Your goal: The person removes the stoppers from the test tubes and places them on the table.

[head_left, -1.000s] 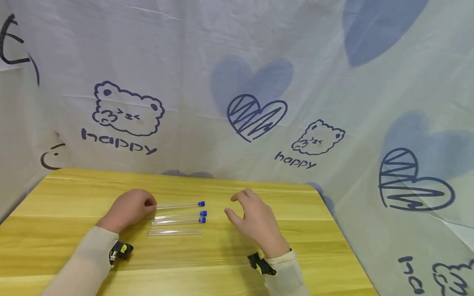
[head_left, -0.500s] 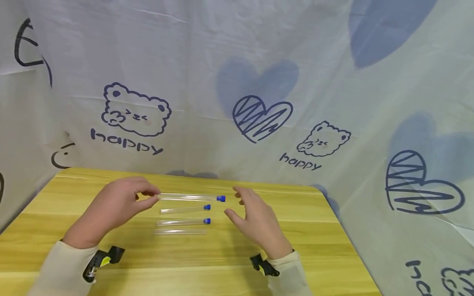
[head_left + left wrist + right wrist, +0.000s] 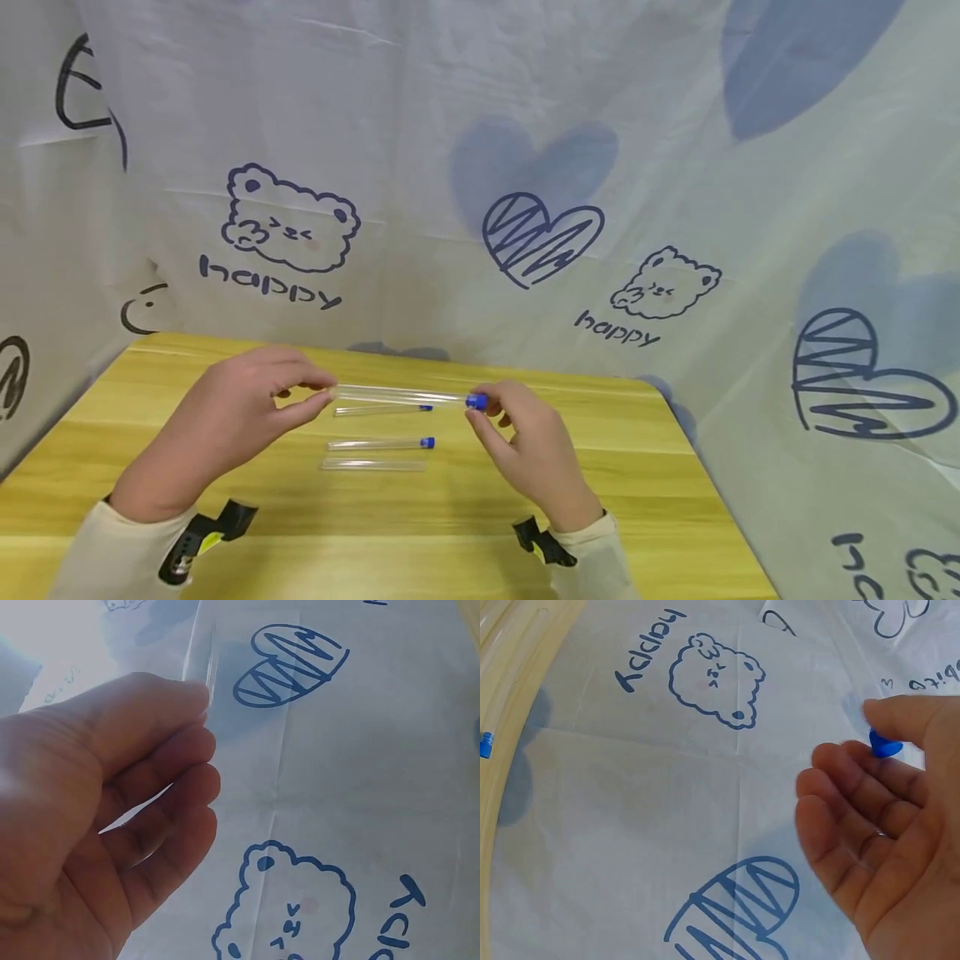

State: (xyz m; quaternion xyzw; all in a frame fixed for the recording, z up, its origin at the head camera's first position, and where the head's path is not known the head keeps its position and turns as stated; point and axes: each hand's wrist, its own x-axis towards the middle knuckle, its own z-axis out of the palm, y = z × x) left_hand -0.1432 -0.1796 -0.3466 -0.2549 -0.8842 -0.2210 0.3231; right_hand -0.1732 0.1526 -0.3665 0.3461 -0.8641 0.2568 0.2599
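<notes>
A clear test tube [image 3: 401,395] with a blue cap [image 3: 476,402] is held level above the table. My left hand [image 3: 232,421] pinches its closed end between thumb and fingertips. At the other end, my right hand [image 3: 536,454] has the cap between thumb and index finger; the right wrist view shows the blue cap [image 3: 886,745] there, the other fingers loosely bent. Beneath lie two more blue-capped tubes, a far one [image 3: 378,410] and a nearer one [image 3: 375,445]. Closest to me is a tube without a cap [image 3: 372,466].
The yellow wood-grain table [image 3: 390,533] ends at a white cloth [image 3: 420,292] printed with hearts and bears, which hangs along its far edge and continues at both sides. Each wrist wears a black strap, the left strap [image 3: 202,542] over a pale sleeve.
My left hand has lifted a capped test tube off the table and carried it rightward. My right hand, earlier apart from it with spread fingers, now pinches the blue cap.
</notes>
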